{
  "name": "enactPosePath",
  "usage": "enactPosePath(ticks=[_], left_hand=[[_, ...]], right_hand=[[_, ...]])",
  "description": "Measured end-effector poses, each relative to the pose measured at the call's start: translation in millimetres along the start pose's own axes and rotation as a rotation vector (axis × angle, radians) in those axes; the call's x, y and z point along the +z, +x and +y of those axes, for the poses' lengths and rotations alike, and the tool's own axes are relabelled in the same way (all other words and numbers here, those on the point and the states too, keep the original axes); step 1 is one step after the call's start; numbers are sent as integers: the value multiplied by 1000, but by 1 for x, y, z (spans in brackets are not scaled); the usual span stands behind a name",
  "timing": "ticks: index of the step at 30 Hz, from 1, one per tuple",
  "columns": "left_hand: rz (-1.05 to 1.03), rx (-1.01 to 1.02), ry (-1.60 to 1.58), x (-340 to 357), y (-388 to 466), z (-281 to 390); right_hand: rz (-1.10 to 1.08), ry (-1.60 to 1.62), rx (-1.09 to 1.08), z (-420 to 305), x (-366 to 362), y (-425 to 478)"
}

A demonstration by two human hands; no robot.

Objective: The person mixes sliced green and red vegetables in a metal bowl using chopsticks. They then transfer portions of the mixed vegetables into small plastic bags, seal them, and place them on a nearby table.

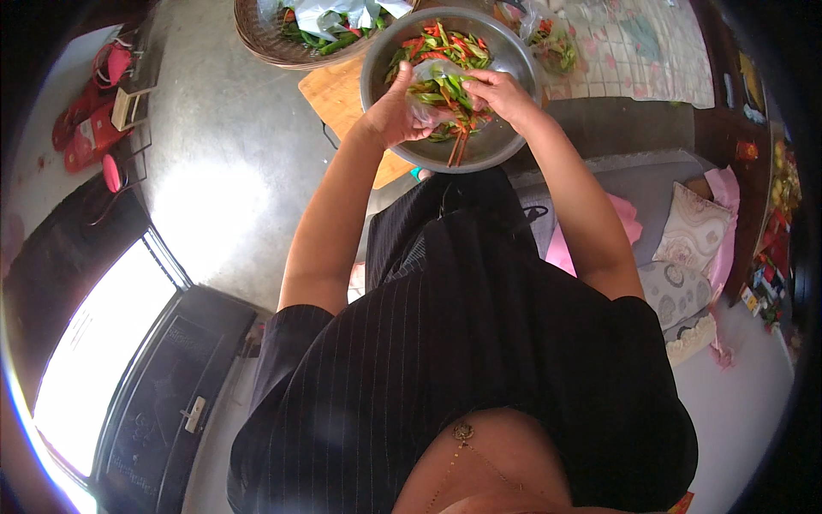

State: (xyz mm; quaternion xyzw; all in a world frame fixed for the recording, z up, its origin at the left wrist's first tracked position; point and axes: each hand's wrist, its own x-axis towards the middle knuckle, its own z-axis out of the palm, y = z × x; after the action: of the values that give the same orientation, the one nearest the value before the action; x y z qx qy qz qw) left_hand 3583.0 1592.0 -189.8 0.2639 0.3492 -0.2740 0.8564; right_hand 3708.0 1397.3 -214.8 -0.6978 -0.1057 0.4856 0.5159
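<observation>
A large metal bowl point(507, 138) holds cut green and red peppers point(472, 51), with a pair of wooden chopsticks point(458, 149) leaning near its front. Over the bowl, my left hand point(398, 109) supports the left side of a clear plastic bag point(438, 90) with cut peppers in it, thumb pointing up. My right hand point(501, 93) pinches the same bag's right edge between thumb and fingers. Part of the bag's rim is hidden by my fingers.
The bowl stands on a wooden board or low table point(340, 83). A wicker basket point(257, 45) of whole peppers is at the upper left. Another clear bag of cut peppers point(562, 51) lies right of the bowl, beside a patterned cloth point(616, 77). A grey sofa point(648, 173) is at right.
</observation>
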Motion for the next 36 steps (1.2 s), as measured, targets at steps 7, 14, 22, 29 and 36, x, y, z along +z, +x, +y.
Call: enactPosePath(ticks=[7, 14, 22, 29, 36], left_hand=[[311, 282, 481, -52, 33, -22], [323, 375, 282, -37, 15, -12], [106, 401, 169, -15, -5, 1], [306, 510, 461, 12, 1, 1], [236, 478, 308, 39, -4, -5]], right_hand=[[78, -1, 93, -21, -6, -4], [84, 119, 68, -9, -23, 0], [9, 262, 113, -25, -7, -9], [-59, 88, -123, -17, 9, 1], [197, -631, -296, -31, 39, -2]])
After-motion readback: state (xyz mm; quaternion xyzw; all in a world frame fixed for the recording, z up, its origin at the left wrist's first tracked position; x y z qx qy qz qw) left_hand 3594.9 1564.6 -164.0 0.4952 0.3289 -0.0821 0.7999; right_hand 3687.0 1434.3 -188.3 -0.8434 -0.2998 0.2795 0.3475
